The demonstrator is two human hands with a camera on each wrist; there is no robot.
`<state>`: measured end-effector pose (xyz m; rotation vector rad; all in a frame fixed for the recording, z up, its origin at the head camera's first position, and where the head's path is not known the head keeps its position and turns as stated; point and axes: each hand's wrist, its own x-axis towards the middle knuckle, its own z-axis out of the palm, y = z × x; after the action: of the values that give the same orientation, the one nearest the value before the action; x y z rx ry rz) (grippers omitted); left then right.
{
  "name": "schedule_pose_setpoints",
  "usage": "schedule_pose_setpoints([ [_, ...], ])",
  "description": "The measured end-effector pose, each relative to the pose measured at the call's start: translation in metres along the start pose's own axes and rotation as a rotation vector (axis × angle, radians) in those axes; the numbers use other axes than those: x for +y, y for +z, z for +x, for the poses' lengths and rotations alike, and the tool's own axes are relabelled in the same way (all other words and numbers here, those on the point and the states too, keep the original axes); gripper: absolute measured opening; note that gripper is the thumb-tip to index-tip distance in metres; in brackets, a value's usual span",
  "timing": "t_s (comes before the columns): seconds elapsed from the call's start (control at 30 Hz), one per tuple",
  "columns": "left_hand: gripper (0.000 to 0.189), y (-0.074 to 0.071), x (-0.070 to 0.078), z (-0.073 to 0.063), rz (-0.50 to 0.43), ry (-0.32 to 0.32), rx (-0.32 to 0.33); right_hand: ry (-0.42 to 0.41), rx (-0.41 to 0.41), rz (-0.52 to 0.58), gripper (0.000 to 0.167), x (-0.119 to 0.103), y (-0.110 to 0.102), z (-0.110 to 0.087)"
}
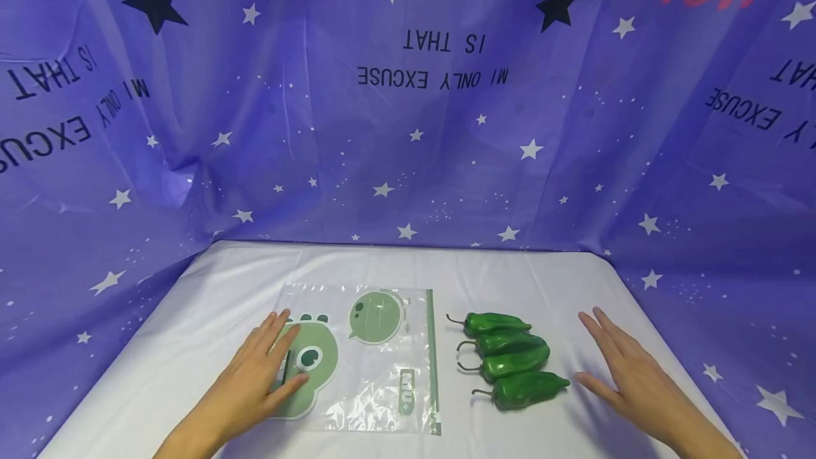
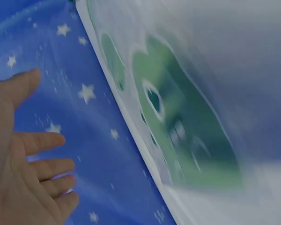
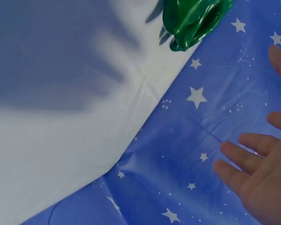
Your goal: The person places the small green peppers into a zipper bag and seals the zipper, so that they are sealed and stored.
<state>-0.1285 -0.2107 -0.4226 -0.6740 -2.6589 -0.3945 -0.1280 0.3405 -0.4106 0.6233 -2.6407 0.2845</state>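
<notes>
A clear zip bag (image 1: pixel 376 402) with a green cartoon dinosaur print lies flat on the table, its green zip edge toward the right. Several green peppers (image 1: pixel 518 360) lie side by side just right of that edge, stems pointing left. My left hand (image 1: pixel 251 370) hovers over the bag's left part with fingers spread and nothing held; it hides part of the print. To the right of the peppers, my right hand (image 1: pixel 637 388) is held in the air, fingers extended, also holding nothing. In the right wrist view the peppers (image 3: pixel 192 21) show at the top.
A white cloth (image 1: pixel 523 271) covers the table. Purple-blue curtains (image 1: pixel 408 161) printed with stars and lettering hang behind it and along both sides. Shadows of the hands fall on the cloth.
</notes>
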Motion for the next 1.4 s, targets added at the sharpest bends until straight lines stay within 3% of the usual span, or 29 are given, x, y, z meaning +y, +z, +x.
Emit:
schedule_pose_setpoints([
  [0.13,0.066,0.008,0.020,0.016,-0.051,-0.001,-0.054,0.028,-0.040,0.035,0.087,-0.001,0.006,0.000],
  [0.3,0.066,0.023,0.039,0.035,-0.060,0.054,-0.113,0.061,-0.076,0.067,0.081,-0.001,0.016,0.001],
  [0.57,0.059,0.052,0.061,0.055,-0.083,0.130,-0.226,0.069,-0.112,0.115,0.066,0.000,0.030,0.002],
  [0.77,0.043,0.072,0.087,0.068,-0.092,0.181,-0.295,0.106,-0.181,0.153,0.054,0.001,0.038,-0.001],
  [0.93,0.031,0.091,0.109,0.078,-0.136,0.116,-0.274,0.092,-0.189,0.150,0.048,0.003,0.047,-0.004],
  [1.2,0.045,0.116,0.131,0.091,-0.136,-0.063,-0.162,0.083,-0.192,0.152,0.047,0.004,0.053,-0.003],
  [1.4,0.049,0.126,0.136,0.094,-0.172,-0.176,-0.204,0.097,-0.221,0.178,0.048,0.003,0.055,-0.005],
])
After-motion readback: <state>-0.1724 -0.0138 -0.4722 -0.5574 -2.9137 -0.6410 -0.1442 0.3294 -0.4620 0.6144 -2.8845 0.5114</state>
